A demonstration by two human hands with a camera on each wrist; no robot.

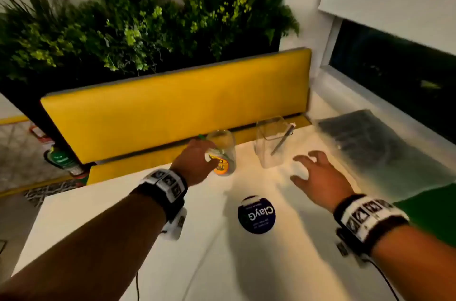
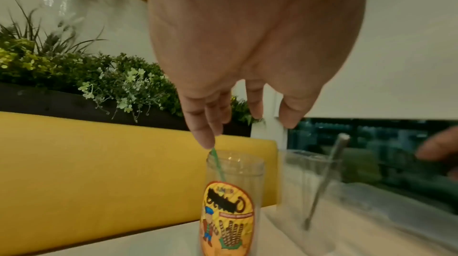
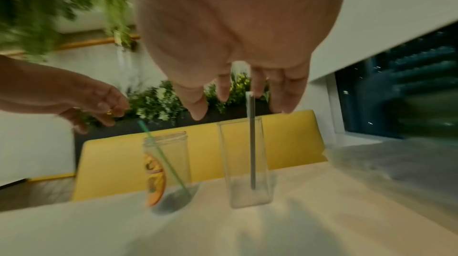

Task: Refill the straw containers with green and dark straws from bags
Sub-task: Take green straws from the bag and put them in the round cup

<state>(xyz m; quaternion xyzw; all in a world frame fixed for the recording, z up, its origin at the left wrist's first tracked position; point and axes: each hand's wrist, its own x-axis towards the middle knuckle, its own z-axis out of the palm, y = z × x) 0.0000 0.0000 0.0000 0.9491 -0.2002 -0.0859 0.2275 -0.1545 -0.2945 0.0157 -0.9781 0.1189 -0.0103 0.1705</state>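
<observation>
A round clear jar (image 1: 223,152) with an orange label stands on the white table (image 1: 197,251) and holds one green straw (image 2: 218,166). My left hand (image 1: 197,159) hovers at its mouth, fingers straight and thumb apart, one fingertip (image 2: 204,139) at the straw's top end. To the right, a square clear container (image 1: 270,144) holds one dark straw (image 3: 252,142), which leans against its rim. My right hand (image 1: 299,167) floats just right of that container, fingers spread and empty. A clear bag of dark straws (image 1: 370,138) lies at the far right, with a green bag (image 1: 431,209) in front of it.
A round dark sticker (image 1: 256,214) marked "ClayG" lies on the table between my arms. A yellow padded bench back (image 1: 172,108) runs behind the table, topped by a planter of greenery (image 1: 135,24). A dark window (image 1: 394,73) is at the right.
</observation>
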